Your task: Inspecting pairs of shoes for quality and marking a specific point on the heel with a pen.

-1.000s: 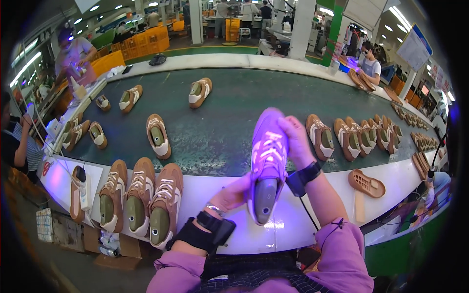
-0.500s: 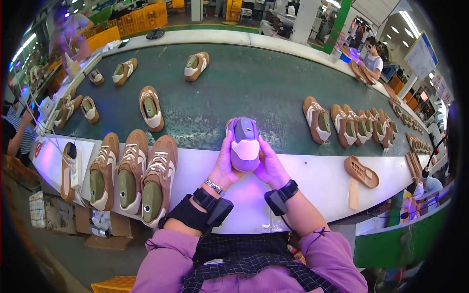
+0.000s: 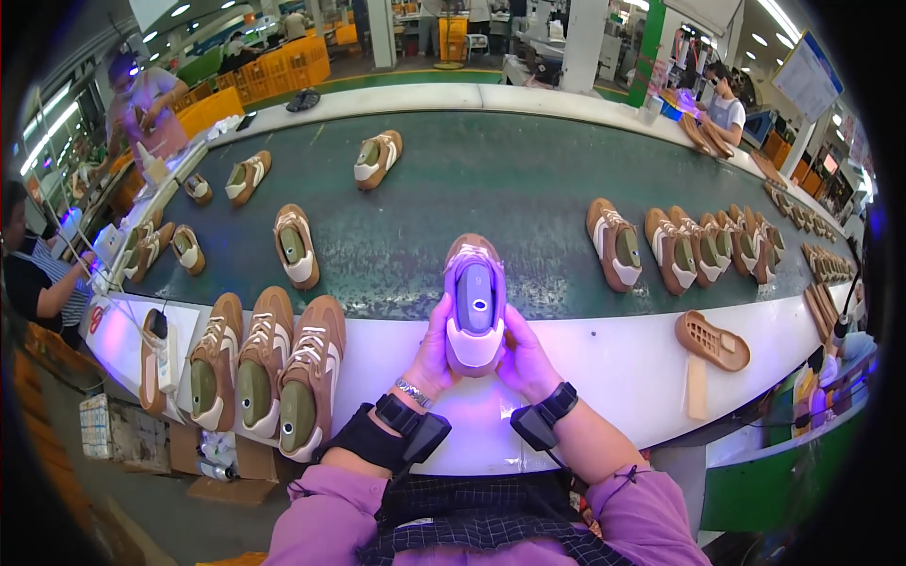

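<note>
A brown sneaker (image 3: 475, 351) with a white heel patch and a shoe last (image 3: 478, 297) inside it is held between both my hands, over the white table edge. Purple light falls on its heel and the last. My left hand (image 3: 432, 351) grips the shoe's left side near the heel, and my right hand (image 3: 528, 358) grips the right side. Its toe points away from me, and its laces show beyond the last. To the left, three similar sneakers (image 3: 316, 368) stand in a row on the white ledge, each with a green last in it.
Several sneakers (image 3: 613, 243) stand on the green belt (image 3: 453, 179) to the right, others at the left. A brown sole (image 3: 713, 341) and a beige strip (image 3: 696, 387) lie right of my hands. A power strip (image 3: 167, 354) sits at far left. Other people work around the belt.
The sneaker has tipped in my hands, so its opening, laces and toe now show more. My hands have stayed around it. The whole view has shifted slightly, with the scene lower.
</note>
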Available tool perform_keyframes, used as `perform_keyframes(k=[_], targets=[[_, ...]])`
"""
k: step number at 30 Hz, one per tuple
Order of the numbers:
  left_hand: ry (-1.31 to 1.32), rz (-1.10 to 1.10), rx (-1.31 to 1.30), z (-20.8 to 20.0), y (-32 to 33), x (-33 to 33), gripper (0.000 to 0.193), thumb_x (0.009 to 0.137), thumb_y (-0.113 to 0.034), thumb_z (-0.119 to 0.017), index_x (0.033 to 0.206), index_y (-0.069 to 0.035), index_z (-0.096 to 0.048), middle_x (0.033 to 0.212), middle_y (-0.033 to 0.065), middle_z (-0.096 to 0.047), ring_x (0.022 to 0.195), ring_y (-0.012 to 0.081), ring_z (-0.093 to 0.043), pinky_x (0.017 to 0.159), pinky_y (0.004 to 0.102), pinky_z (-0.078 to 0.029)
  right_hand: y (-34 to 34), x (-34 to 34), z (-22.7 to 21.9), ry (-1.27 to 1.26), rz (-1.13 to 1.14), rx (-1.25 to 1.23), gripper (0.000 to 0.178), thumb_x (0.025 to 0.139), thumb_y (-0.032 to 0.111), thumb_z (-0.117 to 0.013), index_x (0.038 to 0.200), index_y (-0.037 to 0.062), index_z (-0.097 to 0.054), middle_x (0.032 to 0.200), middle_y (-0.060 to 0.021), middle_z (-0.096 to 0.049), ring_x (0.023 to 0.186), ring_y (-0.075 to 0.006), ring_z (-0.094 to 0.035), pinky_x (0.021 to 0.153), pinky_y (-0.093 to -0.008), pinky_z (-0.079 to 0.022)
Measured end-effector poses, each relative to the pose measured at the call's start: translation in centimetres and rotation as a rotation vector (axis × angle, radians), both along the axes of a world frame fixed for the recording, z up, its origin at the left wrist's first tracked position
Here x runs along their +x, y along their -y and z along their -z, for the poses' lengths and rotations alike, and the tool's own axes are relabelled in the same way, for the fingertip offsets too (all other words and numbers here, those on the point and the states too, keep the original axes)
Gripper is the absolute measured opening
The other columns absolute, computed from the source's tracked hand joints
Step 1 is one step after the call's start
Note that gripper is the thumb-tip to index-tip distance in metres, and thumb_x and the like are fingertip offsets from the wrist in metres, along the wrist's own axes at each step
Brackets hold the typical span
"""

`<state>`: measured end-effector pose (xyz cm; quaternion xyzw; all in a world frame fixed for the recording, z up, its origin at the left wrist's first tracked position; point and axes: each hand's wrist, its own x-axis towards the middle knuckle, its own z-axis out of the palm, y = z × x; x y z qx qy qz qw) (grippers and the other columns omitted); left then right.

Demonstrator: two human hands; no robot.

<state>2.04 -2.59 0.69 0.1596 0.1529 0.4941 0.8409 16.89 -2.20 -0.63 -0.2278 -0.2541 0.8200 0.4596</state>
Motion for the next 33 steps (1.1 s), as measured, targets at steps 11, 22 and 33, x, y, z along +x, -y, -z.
perform_keyframes(k=[11, 22, 33], targets=[[-1.423, -0.199, 0.841, -6.4, 5.8, -2.7, 0.026, 0.085, -0.023, -0.061, 0.101, -0.003, -0.064, 0.07, 0.0047, -0.058, 0.062, 0.0109, -0.055, 0.055, 0.0255, -0.044, 0.6, 0.2, -1.0, -0.164, -0.047, 0.119, 0.094, 0.076, 0.078, -0.035, 0.13, 0.0004, -0.037, 0.118, -0.0242, -0.051, 0.103, -0.034, -0.056, 0.088, -0.0456, -0.046], [-1.364, -1.26, 0.168, -8.9, 19.1, -19.5, 0.054, 0.098, -0.036, -0.029, 0.098, 0.004, -0.065, 0.075, 0.0019, -0.059, 0.061, 0.0032, -0.043, 0.05, 0.0169, -0.029, 1.9, -1.1, -2.5, -0.18, -0.089, -0.016, 0.086, 0.081, 0.069, -0.04, 0.128, -0.0035, -0.037, 0.108, -0.0235, -0.055, 0.088, -0.0326, -0.062, 0.074, -0.0403, -0.054], [-1.47, -1.235, 0.012, -5.6, 23.2, -21.5, 0.064, 0.097, -0.044, -0.024, 0.094, 0.003, -0.068, 0.072, 0.0031, -0.062, 0.059, 0.0038, -0.045, 0.048, 0.0163, -0.031, 2.6, -1.1, -3.0, -0.09, -0.014, -0.037, 0.079, 0.084, 0.065, -0.039, 0.124, -0.003, -0.042, 0.101, -0.0207, -0.059, 0.083, -0.032, -0.063, 0.07, -0.0399, -0.055]])
